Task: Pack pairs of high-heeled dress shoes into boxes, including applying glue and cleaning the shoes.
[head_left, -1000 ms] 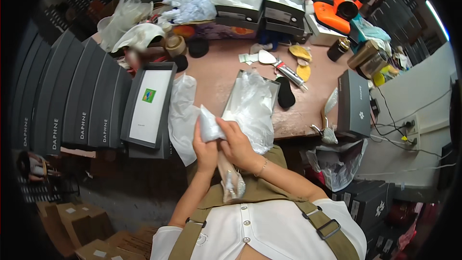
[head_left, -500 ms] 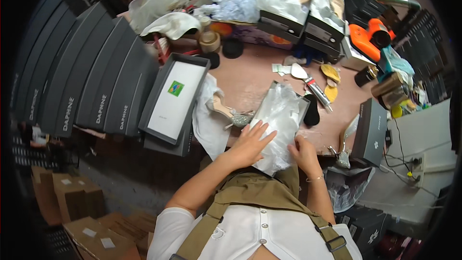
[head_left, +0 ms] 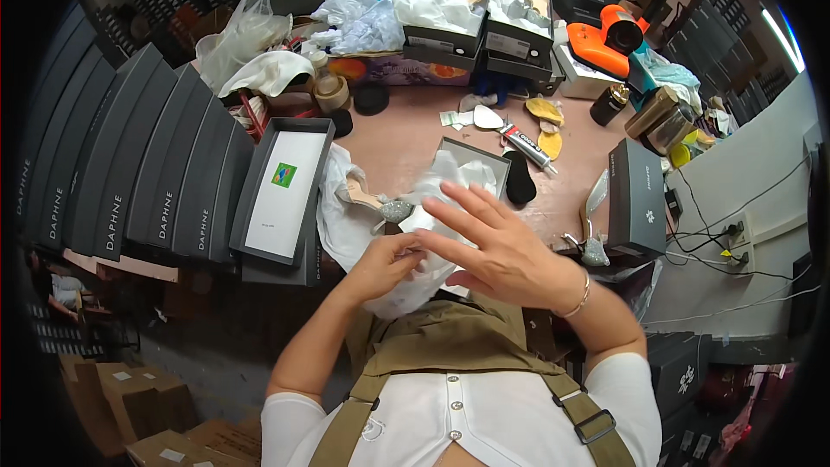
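My left hand [head_left: 380, 270] is closed, pinching crumpled white tissue paper [head_left: 399, 301] above the near end of an open grey shoebox [head_left: 497, 158]. Over the same box hovers my right hand [head_left: 510, 251], its fingers spread and holding nothing that shows. It hides much of the box and the paper inside. Left of the box, a glittery silver high-heeled shoe [head_left: 396, 210] lies on its side on a white cloth or paper sheet [head_left: 340, 227]. Another silver heeled shoe [head_left: 593, 207] rests at the right of the table.
Upright dark shoeboxes [head_left: 143, 173] line the left, beside an open box lid [head_left: 278, 195]. Farther back lie a glue tube [head_left: 529, 145], yellow sponge pieces [head_left: 546, 112] and a black oval pad [head_left: 520, 178]. Boxes with shoes [head_left: 441, 39], an orange device [head_left: 601, 45] and a dark box [head_left: 637, 199] stand around.
My left hand has gone from lying on the tissue to pinching it and pulling it leftward and nearer. My right hand has lifted from the box's side and spread over it. The view has shifted.
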Action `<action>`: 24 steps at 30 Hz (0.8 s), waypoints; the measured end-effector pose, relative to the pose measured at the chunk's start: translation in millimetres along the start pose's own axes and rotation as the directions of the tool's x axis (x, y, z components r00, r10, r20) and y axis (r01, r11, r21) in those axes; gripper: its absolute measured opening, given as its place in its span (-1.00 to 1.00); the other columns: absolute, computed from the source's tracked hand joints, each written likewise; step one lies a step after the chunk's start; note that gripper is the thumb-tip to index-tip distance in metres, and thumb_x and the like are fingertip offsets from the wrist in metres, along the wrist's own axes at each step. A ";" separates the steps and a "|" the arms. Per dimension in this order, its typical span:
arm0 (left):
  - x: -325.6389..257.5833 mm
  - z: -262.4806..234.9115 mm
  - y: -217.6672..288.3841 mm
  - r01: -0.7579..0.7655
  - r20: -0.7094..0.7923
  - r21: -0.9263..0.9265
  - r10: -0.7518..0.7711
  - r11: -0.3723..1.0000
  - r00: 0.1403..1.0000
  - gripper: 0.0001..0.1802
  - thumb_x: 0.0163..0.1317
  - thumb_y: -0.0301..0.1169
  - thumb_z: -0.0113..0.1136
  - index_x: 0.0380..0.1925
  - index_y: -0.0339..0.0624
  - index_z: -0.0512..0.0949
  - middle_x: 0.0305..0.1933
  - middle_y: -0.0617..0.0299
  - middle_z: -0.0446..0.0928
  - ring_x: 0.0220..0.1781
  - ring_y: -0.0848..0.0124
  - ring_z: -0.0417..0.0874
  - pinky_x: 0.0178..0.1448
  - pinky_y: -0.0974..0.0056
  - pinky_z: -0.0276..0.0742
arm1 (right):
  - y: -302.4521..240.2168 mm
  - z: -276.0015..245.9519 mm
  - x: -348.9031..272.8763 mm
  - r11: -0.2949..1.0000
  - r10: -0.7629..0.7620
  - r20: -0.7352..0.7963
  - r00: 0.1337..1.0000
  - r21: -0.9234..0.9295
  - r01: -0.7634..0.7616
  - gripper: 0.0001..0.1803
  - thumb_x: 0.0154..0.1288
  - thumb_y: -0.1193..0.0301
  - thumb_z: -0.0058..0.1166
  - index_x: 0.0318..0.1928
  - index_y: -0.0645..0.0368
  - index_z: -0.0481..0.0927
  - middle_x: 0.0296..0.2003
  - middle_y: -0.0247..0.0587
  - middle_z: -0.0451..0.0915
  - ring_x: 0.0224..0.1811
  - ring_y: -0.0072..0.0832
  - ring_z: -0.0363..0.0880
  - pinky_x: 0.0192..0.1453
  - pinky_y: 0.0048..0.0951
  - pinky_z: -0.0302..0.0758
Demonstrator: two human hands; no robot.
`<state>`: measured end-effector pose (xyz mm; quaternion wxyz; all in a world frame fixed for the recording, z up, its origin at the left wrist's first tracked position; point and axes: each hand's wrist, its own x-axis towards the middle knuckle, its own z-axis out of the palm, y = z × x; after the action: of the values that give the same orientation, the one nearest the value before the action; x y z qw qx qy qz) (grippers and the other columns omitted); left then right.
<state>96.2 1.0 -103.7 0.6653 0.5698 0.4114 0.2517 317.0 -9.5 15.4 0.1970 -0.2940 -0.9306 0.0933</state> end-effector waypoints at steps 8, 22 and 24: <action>-22.9 -52.4 47.3 -0.026 0.144 0.708 -0.108 0.706 0.984 -0.68 0.07 -0.47 0.25 -0.13 -0.28 0.54 -0.30 -0.02 0.59 -0.28 0.20 0.62 -0.17 0.25 0.50 | 94.1 16.3 -21.4 0.826 0.339 0.338 0.878 0.339 -0.450 -0.82 -0.05 0.53 0.19 -0.42 0.27 0.46 -0.54 -0.19 0.50 -0.42 -0.33 0.51 -0.14 -0.41 0.46; -55.4 -66.1 -65.2 0.128 -0.567 0.037 -0.084 0.991 0.819 -0.90 0.12 -0.56 0.26 -0.40 -0.23 0.50 -0.49 0.41 0.45 -0.43 0.67 0.38 -0.35 0.49 0.31 | 132.1 99.3 -118.2 0.587 0.698 0.182 0.693 0.409 -0.699 -0.80 0.05 0.43 0.26 -0.35 0.28 0.56 -0.40 -0.17 0.59 -0.38 -0.37 0.51 -0.21 -0.43 0.44; -60.0 -70.6 -76.0 0.166 -0.588 0.139 -0.053 0.976 0.807 -0.90 0.11 -0.58 0.25 -0.41 -0.23 0.50 -0.49 0.42 0.44 -0.42 0.68 0.37 -0.35 0.50 0.29 | 140.7 111.2 -124.0 0.317 0.790 0.137 0.597 0.742 -0.591 -0.84 0.13 0.47 0.20 -0.30 0.25 0.53 -0.33 -0.25 0.59 -0.35 -0.46 0.52 -0.21 -0.45 0.45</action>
<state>-5.0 -25.3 -162.2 0.4662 0.4998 0.6482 0.3356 435.0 25.5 -164.6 0.3514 -0.5704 -0.5578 0.4899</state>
